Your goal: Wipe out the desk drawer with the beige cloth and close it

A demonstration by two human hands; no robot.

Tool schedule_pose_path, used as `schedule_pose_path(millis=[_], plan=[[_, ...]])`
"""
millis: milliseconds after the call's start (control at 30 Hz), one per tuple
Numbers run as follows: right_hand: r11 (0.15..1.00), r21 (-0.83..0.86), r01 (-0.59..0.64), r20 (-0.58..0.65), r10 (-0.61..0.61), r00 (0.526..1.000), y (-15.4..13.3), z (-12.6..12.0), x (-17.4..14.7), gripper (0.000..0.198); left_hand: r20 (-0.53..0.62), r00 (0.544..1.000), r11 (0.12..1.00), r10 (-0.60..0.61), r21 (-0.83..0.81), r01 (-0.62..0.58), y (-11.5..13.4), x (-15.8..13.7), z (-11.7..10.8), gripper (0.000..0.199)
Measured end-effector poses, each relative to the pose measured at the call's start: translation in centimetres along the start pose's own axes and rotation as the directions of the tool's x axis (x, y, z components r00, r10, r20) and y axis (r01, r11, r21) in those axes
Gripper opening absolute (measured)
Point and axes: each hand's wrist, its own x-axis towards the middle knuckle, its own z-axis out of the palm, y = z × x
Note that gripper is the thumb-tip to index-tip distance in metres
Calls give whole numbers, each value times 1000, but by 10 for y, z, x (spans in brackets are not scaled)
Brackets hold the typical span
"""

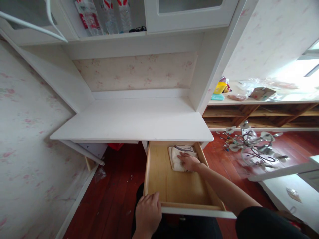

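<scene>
Pressing cloth (177, 163) at 1 o'clock in open drawer (161, 181) with splayed right hand (188, 162); clutching rim (194, 211) with left hand (149, 209). Likely mid-wipe, unfinished.

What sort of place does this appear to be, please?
Probably a room in a home, perhaps a bedroom or study: it has floral wallpaper, a white desk with its drawer pulled out, and a chandelier on the reddish floor.

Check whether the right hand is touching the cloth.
Touching: the head view shows the right hand spread on top of the cloth in the drawer.
</scene>
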Motion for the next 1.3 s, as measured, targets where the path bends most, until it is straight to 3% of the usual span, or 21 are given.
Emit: schedule_pose_path(millis=[300,467,700,900,1100,1300], plan=[[992,93,83,41,-87,995,-19,40,-87,64,9,1000,1000,28,6,-28,0,0,-1,29],[985,128,114,71,-123,990,-26,48,-111,72,4,1000,999,21,44,-21,2,-1,-4,29],[992,86,97,35,-100,994,-47,38,-90,72,51,999,998,-8,59,5,4,-8,-5,29],[995,11,98,2,-98,995,-97,34,-49,68,10,1000,1000,4,20,-4,3,-10,-1,25],[969,-44,245,24,-244,969,-166,57,-38,65,-31,1000,998,-3,-62,1,2,-9,1,24],[989,-83,120,88,-113,990,-188,79,-18,77,-45,999,999,-7,-41,5,0,-10,6,23]])
